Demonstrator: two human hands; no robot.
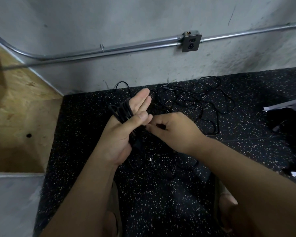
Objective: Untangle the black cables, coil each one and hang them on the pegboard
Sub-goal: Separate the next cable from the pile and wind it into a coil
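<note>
one coil (121, 110) round half-open left hand (122, 135)

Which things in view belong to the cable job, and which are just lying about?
Job: coiled cable wound on the left hand; cable end pinched by the right hand; tangled cables on the floor.
Lying about: wall outlet; metal conduit; plywood panel; dark gear at right.
</note>
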